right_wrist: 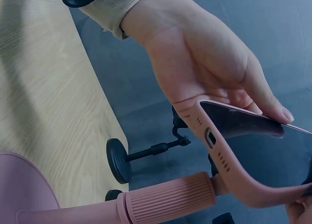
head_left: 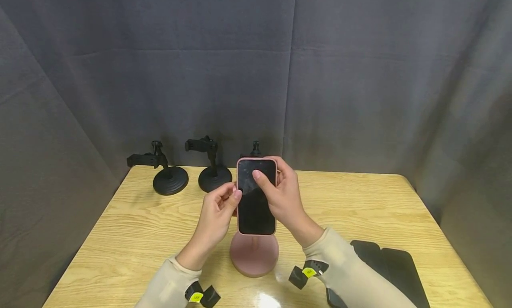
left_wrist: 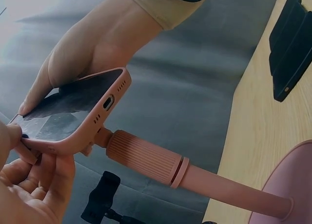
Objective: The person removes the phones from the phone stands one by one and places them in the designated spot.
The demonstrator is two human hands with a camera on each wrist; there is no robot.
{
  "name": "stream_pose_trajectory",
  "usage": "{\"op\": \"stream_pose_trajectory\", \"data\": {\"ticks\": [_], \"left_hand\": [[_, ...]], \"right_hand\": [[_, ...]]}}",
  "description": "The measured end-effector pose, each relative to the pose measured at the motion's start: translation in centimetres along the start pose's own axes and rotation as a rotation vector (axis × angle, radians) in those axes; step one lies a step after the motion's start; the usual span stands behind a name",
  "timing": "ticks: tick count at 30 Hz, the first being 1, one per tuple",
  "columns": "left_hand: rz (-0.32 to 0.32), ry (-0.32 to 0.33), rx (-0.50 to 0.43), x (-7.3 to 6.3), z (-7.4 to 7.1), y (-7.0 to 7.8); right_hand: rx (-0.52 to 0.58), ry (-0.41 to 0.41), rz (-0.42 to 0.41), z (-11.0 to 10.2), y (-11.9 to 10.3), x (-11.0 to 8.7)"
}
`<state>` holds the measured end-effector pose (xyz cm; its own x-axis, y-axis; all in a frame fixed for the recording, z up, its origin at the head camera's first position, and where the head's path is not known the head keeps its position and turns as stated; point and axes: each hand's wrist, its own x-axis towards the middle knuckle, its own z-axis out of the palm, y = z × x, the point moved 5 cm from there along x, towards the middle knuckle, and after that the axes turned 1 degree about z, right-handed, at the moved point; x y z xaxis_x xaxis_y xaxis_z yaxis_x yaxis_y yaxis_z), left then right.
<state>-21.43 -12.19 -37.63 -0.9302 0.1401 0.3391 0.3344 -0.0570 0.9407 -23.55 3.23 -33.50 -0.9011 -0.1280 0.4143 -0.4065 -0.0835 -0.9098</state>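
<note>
A smartphone in a pink case (head_left: 256,210) sits upright at the top of a pink phone stand (head_left: 256,257), its dark screen facing me. My right hand (head_left: 286,197) grips the phone's right side, thumb over the screen and fingers behind. At the left edge, my left hand (head_left: 216,212) pinches the side with thumb and curled fingers. In the left wrist view, the stand's ribbed collar (left_wrist: 144,153) and neck run from behind the phone down to the round base (left_wrist: 292,185). The phone's charging port faces down toward the base.
Two black phone stands (head_left: 170,180) with round bases stand at the back left of the wooden table (head_left: 340,201). Another black stand (head_left: 256,148) is partly hidden behind the phone. A black folded flat item (head_left: 400,268) lies at right, under the right forearm. Grey curtains (head_left: 360,99) surround the table.
</note>
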Motion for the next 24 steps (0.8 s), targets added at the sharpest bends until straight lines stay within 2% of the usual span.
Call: {"op": "stream_pose_trajectory", "data": {"ticks": [12, 17, 24], "left_hand": [[0.013, -0.006, -0.01, 0.08, 0.14, -0.07], [0.023, 0.018, 0.008, 0.12, 0.26, -0.01], [0.079, 0.075, 0.072, 0.3, 0.35, 0.03]], "right_hand": [[0.007, 0.011, -0.023, -0.13, -0.02, -0.05], [0.025, 0.027, -0.021, -0.2, 0.03, -0.1], [0.042, 0.016, -0.001, -0.15, 0.16, -0.11]]}}
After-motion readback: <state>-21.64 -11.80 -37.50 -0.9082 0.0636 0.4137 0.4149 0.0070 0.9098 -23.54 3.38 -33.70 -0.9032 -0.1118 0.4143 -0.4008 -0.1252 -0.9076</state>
